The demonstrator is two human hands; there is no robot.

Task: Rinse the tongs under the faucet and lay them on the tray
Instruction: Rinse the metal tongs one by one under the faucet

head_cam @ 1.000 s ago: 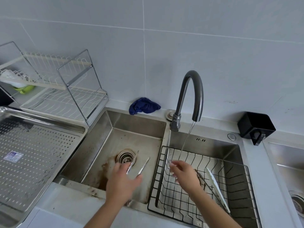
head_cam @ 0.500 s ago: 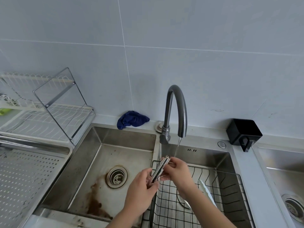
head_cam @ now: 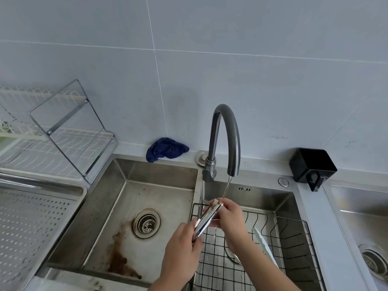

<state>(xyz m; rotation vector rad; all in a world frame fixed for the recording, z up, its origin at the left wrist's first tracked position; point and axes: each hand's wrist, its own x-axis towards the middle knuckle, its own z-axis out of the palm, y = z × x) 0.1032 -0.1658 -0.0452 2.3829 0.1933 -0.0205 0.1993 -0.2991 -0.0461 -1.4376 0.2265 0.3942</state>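
The left hand (head_cam: 180, 252) grips the tongs (head_cam: 206, 219) at the handle end, fingers curled round it. The right hand (head_cam: 230, 219) pinches the tip end, held in the thin stream from the faucet (head_cam: 224, 135), over a wire basket (head_cam: 279, 215). Rinsing looks to be the step in hand. Next the tongs must cross the sink (head_cam: 157, 175) leftward and lie flat on the perforated tray (head_cam: 31, 217). Grey tiles rise behind, with a blue cloth (head_cam: 165, 151) on the ledge and a rack (head_cam: 63, 131) at left.

Room to pass over left basin (head_cam: 100, 206) toward tray (head_cam: 31, 227); faucet (head_cam: 213, 139) arches overhead, dish rack (head_cam: 67, 117) flanks tray's far edge.
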